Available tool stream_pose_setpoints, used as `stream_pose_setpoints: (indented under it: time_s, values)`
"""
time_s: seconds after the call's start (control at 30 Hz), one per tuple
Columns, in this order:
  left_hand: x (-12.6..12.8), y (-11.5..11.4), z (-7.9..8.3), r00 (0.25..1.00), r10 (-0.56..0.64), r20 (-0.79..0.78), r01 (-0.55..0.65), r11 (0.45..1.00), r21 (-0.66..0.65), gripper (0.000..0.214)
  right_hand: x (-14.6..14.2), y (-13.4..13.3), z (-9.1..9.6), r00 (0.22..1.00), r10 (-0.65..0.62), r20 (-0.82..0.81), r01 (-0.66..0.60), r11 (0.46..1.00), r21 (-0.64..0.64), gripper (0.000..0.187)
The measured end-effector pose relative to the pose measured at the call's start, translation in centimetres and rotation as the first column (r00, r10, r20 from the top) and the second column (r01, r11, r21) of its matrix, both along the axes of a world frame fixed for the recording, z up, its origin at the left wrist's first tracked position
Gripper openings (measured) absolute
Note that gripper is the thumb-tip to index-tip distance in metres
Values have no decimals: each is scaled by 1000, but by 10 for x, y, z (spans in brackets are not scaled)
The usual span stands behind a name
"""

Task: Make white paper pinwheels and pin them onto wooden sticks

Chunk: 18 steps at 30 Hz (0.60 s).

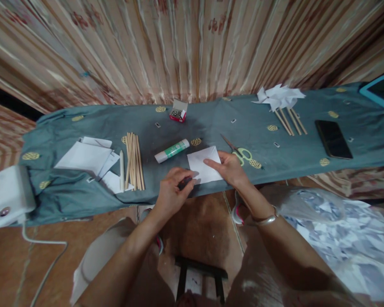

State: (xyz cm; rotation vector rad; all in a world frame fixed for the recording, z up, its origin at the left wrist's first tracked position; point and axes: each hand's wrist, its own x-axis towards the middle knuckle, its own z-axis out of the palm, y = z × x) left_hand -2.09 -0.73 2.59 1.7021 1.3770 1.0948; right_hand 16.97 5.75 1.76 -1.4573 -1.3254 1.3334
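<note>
A square of white paper (202,158) lies at the front edge of the cloth-covered table, between my hands. My left hand (175,187) pinches its near left corner between thumb and fingers. On the paper's right side, my right hand (228,167) grips it with the thumb on top and the fingers beneath. Just behind my right hand are scissors (240,152) with light green handles. A glue stick (172,150) with a green label rests to the left of the paper. Further left is a bundle of wooden sticks (135,162) beside a white pencil-like stick (122,170).
White paper sheets (83,155) are piled at left, near a white device (11,194) with a cable. A small red box of metal pins (178,113) stands at the back. Paper pinwheels (280,97) on sticks and a phone (333,138) lie right. Paper scraps (342,230) fill a bag below.
</note>
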Motion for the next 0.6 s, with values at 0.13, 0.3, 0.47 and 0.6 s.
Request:
stream_pose_setpoints:
  time_s: [0.13,0.3,0.47,0.6]
  values:
    - [-2,6,-2,993,-19,-116,30,995,97,19,8,4,-2,934,-67,352,0,982,187,42]
    - [-27,26,-8,922,244,-301,-168,952,256,33,16,3,-1,866,-171,469,-1,939,343,43]
    - [-45,46,-17,836,293,-464,-193,949,250,43,19,-1,-1,862,-177,476,-17,927,376,40]
    - [-48,54,-20,861,245,-445,-181,967,182,30,17,-2,2,869,-178,462,-14,924,383,39]
